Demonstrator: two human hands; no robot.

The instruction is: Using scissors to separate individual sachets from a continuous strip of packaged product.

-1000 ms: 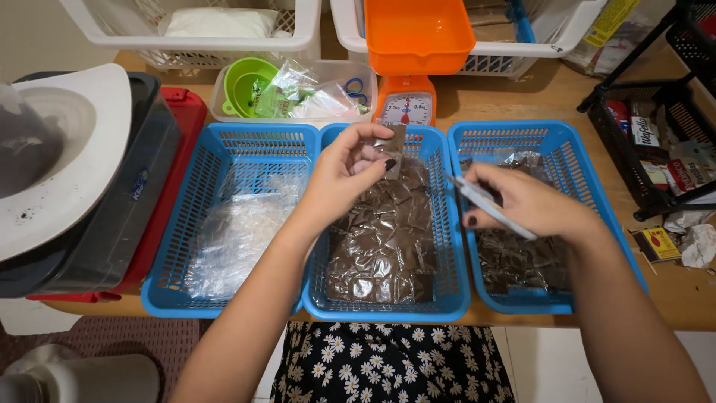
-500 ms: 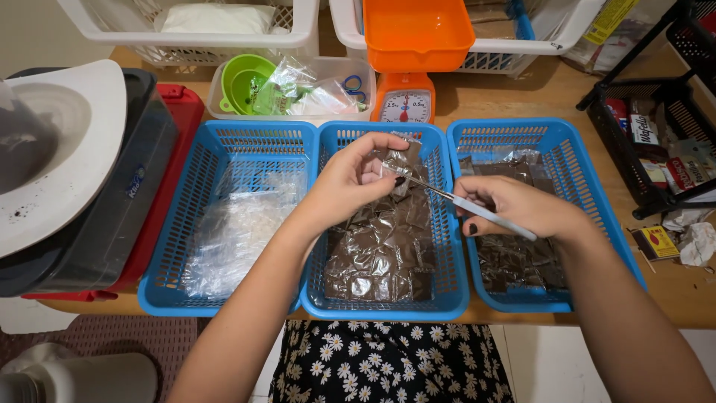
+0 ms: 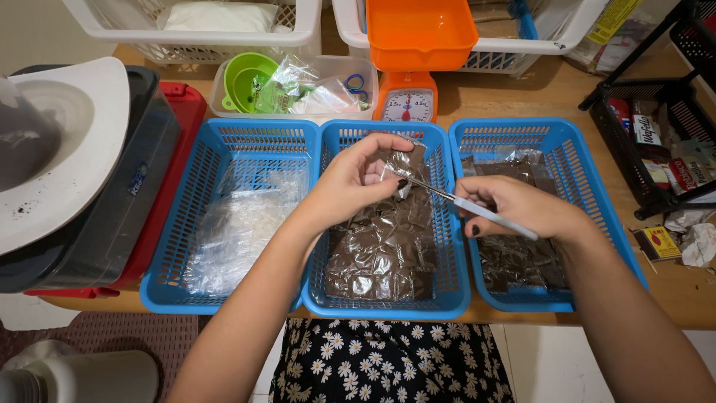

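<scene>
My left hand (image 3: 356, 181) pinches a small clear packet of dark brown stuff (image 3: 403, 162) above the middle blue basket (image 3: 448, 297). My right hand (image 3: 514, 205) grips a thin white-handled metal tool (image 3: 466, 205), and its tip touches the packet's edge. The middle basket holds several more brown packets (image 3: 382, 254). The right blue basket (image 3: 594, 177) also holds brown packets (image 3: 518, 261) under my right hand. The left blue basket (image 3: 179, 218) holds clear empty bags (image 3: 242, 227).
An orange kitchen scale (image 3: 408, 101) with an orange tray (image 3: 420, 33) stands behind the baskets. A clear tub (image 3: 220, 97) holds green funnels (image 3: 248, 75) and bags. A white bowl (image 3: 82, 149) on a dark machine sits left. A black rack (image 3: 660, 134) stands right.
My left hand lowered the packet slightly toward the middle basket. My right hand brought the tool's tip in from the right until it met the packet's edge.
</scene>
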